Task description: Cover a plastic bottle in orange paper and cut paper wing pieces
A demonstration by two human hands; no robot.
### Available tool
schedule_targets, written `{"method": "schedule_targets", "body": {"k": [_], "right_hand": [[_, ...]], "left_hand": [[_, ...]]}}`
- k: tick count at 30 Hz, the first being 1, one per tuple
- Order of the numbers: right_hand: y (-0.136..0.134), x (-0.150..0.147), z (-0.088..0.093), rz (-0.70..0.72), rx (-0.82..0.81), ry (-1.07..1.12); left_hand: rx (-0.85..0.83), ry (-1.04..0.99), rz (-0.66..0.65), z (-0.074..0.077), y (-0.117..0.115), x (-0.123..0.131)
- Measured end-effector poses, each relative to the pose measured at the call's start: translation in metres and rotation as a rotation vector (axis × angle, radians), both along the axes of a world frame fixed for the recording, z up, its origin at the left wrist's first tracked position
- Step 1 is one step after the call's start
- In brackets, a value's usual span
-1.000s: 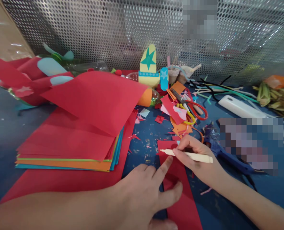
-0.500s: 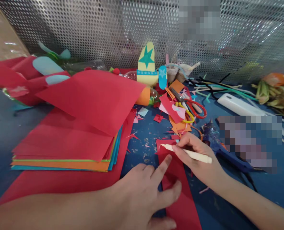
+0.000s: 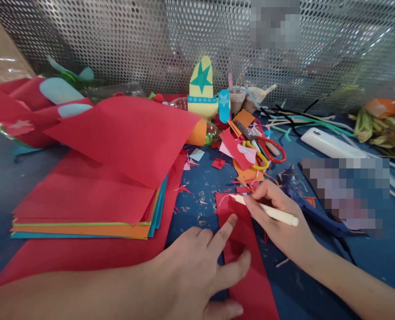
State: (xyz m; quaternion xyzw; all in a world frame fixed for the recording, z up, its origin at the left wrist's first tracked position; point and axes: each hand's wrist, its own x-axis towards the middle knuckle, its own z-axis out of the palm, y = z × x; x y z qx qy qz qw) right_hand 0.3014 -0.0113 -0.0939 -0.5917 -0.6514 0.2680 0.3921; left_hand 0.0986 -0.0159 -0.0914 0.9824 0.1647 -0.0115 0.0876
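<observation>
My left hand (image 3: 200, 266) rests with spread fingers on a long red paper strip (image 3: 251, 284), its index fingertip near the strip's upper part. My right hand (image 3: 279, 213) pinches a cream-coloured marker (image 3: 279, 214), whose tip touches the strip near its top edge. A faint pale curved line (image 3: 223, 200) shows on the red paper, left of the marker tip. Left of the strip lies a stack of coloured sheets (image 3: 84, 200), red on top with green, orange and blue below.
Scissors with red handles (image 3: 274, 149) lie among paper scraps (image 3: 239, 149) beyond the strip. A blue glue gun (image 3: 304, 204) and a white device (image 3: 331, 144) are at the right. A yellow paper shape with a star (image 3: 202, 84) stands before the perforated metal panel (image 3: 117, 40).
The marker tip has moved right along the top of the strip, and a curved line now shows behind it. My left hand stays on the paper; the view has shifted slightly.
</observation>
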Motion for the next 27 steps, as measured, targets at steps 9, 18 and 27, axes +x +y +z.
{"method": "schedule_targets", "body": {"k": [9,18,27], "right_hand": [[-0.003,0.003,0.006,-0.012,0.037,-0.061],[-0.006,0.007,0.012,-0.028,0.055,-0.124],[-0.008,0.009,0.014,-0.026,0.026,-0.165]], "left_hand": [[-0.007,0.018,-0.004,0.003,0.002,0.002],[-0.002,-0.007,0.009,0.003,0.0,0.0],[0.018,0.04,0.006,0.006,0.0,0.002]]}}
